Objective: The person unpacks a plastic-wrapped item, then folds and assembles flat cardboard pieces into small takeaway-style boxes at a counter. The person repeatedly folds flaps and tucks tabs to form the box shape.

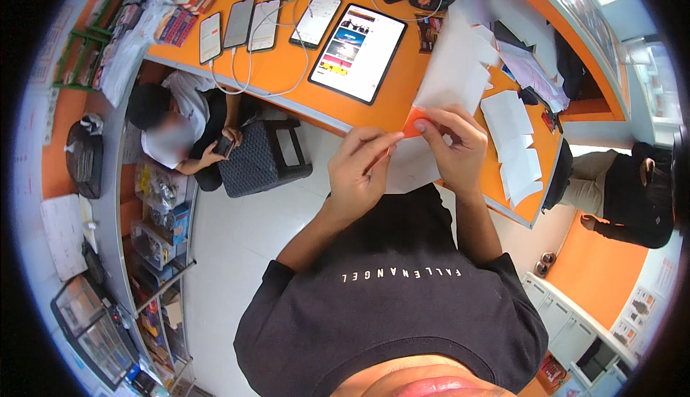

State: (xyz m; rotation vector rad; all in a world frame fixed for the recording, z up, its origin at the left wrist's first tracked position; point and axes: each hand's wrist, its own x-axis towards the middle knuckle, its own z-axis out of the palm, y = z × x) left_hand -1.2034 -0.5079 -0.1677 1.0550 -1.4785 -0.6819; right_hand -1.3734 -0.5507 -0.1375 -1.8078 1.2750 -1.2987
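Both hands meet at the front edge of the orange table, over my lap. Between them is a small flat orange-red piece; its exact kind is not clear. My left hand pinches its left side between thumb and fingertips, fingers curled. At its right side, the thumb and forefinger of my right hand press together on it. A whitish, slightly see-through sheet lies just beyond the fingers, stretching back over the table. I cannot tell whether the orange-red piece is joined to this sheet.
On the orange table lie a tablet with a lit screen, several phones on white cables, and white paper pieces at right. A seated person beside a dark stool handles a phone at left. Another person stands at right.
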